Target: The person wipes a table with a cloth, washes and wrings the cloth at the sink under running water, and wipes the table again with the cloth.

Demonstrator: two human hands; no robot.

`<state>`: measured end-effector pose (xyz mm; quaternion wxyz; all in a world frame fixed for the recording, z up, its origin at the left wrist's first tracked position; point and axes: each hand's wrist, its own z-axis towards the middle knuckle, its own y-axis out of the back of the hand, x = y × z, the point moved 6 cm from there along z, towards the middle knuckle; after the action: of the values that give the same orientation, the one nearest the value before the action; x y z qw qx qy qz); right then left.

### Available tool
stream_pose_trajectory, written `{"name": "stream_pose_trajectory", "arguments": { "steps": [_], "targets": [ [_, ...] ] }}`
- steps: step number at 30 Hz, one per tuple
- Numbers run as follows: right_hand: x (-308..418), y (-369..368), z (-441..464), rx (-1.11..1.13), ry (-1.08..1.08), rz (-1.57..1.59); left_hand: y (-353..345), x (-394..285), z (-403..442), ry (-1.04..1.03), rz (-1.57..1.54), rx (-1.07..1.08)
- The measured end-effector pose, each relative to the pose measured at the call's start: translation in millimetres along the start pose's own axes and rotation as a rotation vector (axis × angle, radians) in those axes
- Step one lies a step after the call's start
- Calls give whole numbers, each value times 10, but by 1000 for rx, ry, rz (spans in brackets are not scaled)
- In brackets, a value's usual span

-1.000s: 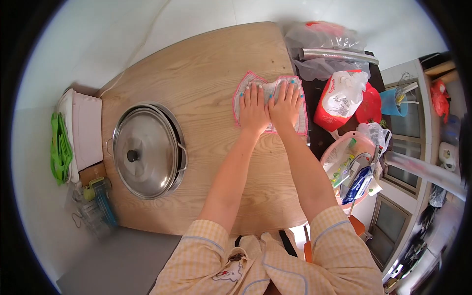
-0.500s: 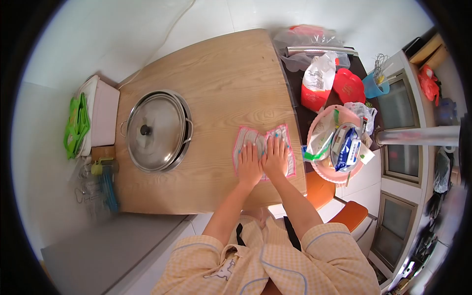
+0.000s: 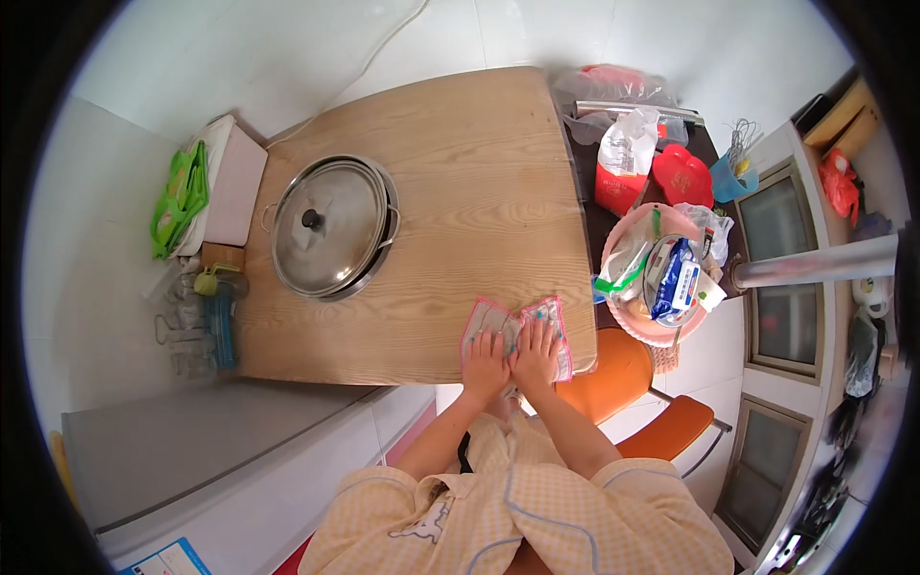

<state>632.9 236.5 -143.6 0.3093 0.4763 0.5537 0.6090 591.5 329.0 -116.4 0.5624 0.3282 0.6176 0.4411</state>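
Note:
A light striped cloth (image 3: 491,316) with a pink border lies on the wooden table (image 3: 460,201) at its front edge, towards the right corner. My left hand (image 3: 486,372) rests flat on the left half of the cloth, fingers stretched out. Beside it, my right hand (image 3: 537,356) presses palm down on the right half, its fingers also extended. The thumbs are close together, near a fold in the cloth's middle. Part of the cloth is hidden under both hands.
A lidded steel pot (image 3: 331,228) stands on the table's left side. Along the left are a white box (image 3: 235,187) and glass mugs (image 3: 190,350). To the right, a pink basket (image 3: 618,321) holds packages. Orange chairs (image 3: 613,374) stand below it.
Both hands have drawn the cloth towards my body, from farther in on the table to its front edge. The camera view has shifted a little as well.

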Motion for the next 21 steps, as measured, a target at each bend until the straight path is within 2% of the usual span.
{"name": "stream_pose_trajectory", "arguments": {
  "steps": [6,9,13,15,21],
  "targets": [
    [144,91,522,-8,-7,32,-15,199,330,77,78,-174],
    [172,23,734,35,-7,-15,15,278,571,84,94,-130],
    [294,40,1422,73,22,-13,140,473,1196,91,111,-103],
    [385,66,1904,-5,22,-24,219,623,1615,179,222,-129],
    [629,111,3145,-120,28,-30,349,1100,2764,245,164,-172]
  ]
}}
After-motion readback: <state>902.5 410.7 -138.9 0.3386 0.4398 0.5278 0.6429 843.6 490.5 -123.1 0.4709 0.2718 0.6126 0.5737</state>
